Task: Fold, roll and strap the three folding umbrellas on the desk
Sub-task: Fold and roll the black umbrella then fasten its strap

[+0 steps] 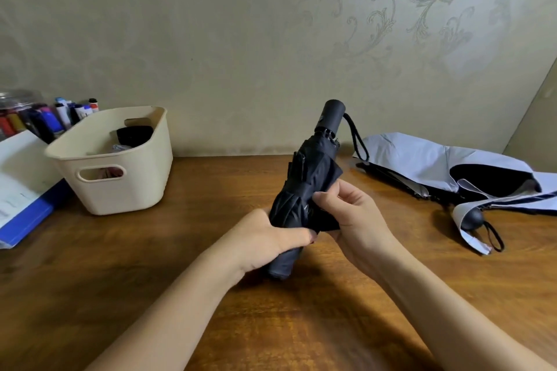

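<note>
Brown wood-grain surface point(301, 325) fills the lower view, with two bare forearms reaching in from the near edge. Just above them, the left hand point(265, 238) is wrapped around the lower part of a black folding umbrella point(304, 187), thumb laid across the front of the gathered fabric. The right hand point(355, 220) grips the same umbrella from the other side, its fingers point(328, 199) pinching a loose fold of the black canopy near the middle of the bundle. This umbrella stands nearly upright between the hands, tilted slightly right, its lower end at or just above the wood and its black handle point(331, 116) topmost. A black wrist loop point(358, 138) hangs down from the handle on the right. The canopy is partly gathered, with pleats still loose.

Farther right, well apart from the hands, a pale grey umbrella point(437, 163) lies unrolled on the surface, its dark inner lining showing and its round black handle point(471, 218) with a cord loop pointing toward the near side.

Farther left, a cream plastic basket point(120, 190) with a cut-out handle stands near the wall, holding dark and light items that are hard to make out. Beside it lie white papers on a blue folder point(27, 217), and behind them stands a clear container of markers point(30, 117). Patterned beige wallpaper point(241, 24) closes the back.
</note>
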